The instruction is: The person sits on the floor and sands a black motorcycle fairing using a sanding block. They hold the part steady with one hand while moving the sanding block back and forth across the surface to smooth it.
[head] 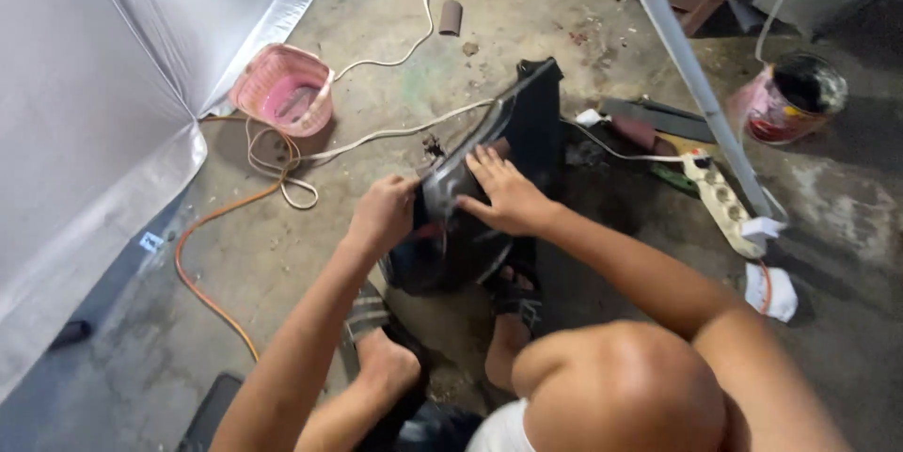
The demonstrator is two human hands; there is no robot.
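A black, flat, glossy panel (527, 118) stands tilted on the concrete floor between my feet. My left hand (384, 215) is closed around its near left edge. My right hand (506, 193) lies flat on the panel's face with fingers spread, pressing against it. The lower part of the panel is hidden behind my hands and arms. My knee (621, 386) fills the bottom right of the view.
A pink plastic basket (282, 90) sits at the left beside a silver sheet (94, 85). Orange (202, 226) and white (395, 132) cables trail across the floor. A white power strip (724, 203), a paint can (795, 95) and a slanted grey pole (691, 76) stand right.
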